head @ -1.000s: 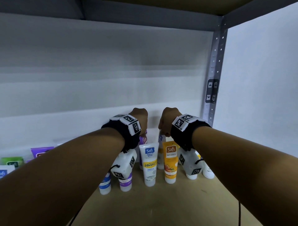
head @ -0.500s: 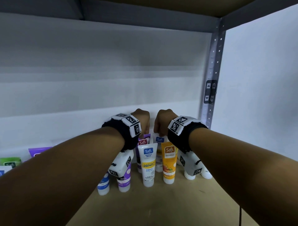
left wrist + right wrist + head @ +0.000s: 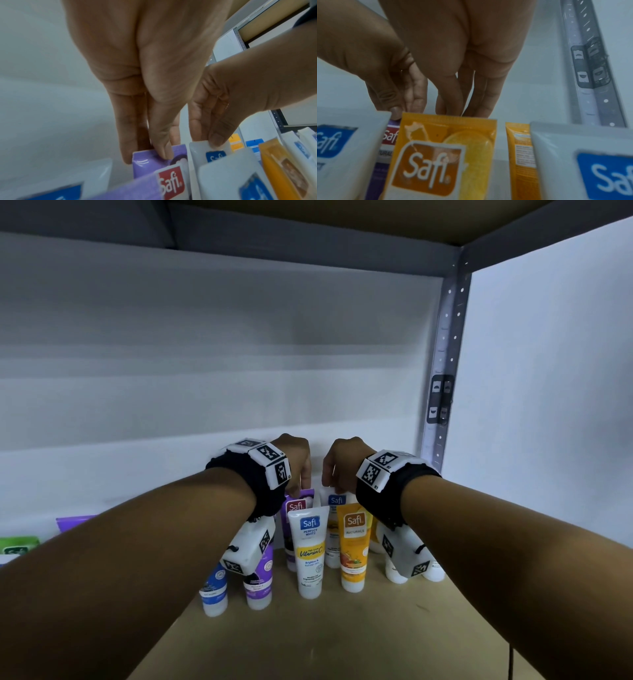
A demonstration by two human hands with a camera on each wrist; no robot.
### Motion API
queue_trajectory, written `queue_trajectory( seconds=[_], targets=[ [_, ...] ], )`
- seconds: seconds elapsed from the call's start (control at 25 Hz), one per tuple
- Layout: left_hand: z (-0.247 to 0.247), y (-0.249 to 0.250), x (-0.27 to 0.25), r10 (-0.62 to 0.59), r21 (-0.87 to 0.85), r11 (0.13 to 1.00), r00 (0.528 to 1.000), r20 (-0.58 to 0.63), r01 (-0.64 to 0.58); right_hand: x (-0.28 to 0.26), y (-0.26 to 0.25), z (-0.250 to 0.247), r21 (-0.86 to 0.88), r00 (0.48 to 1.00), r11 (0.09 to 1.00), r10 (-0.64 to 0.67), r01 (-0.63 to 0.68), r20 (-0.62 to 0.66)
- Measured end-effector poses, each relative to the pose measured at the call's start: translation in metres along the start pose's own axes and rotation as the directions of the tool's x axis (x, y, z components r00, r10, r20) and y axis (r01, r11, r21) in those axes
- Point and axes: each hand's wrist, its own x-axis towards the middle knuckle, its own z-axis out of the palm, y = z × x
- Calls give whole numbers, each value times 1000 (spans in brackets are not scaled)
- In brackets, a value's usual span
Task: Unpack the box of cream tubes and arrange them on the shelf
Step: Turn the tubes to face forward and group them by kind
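Left hand (image 3: 154,83): crimped top of purple tube (image 3: 152,161) pinched by thumb and fingers, lower centre of left wrist view. Right hand (image 3: 228,102): top of white tube (image 3: 202,151) pinched alongside. Both tubes held upright in back row on shelf (image 3: 342,638).

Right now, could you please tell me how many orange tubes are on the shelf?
2: one orange tube stands in the front row beside the white tube; a second orange tube stands farther back on its right. Others may be hidden.

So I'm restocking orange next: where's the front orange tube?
Head view: the orange tube stands front row, right of the Vitamin C tube, below the right hand.
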Motion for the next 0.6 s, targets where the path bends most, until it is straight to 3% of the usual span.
queue_trajectory(
  seconds=[0.32,0.6],
  targets=[
    [-22,33,16,-23,-94,996,984,-179,6,-26,30,-34,113,997,991,76,-72,-33],
    [-23,91,52,77,-29,996,981,-176,-83,-40,85,-52,-31,973,973,229,-228,20]
  ],
)
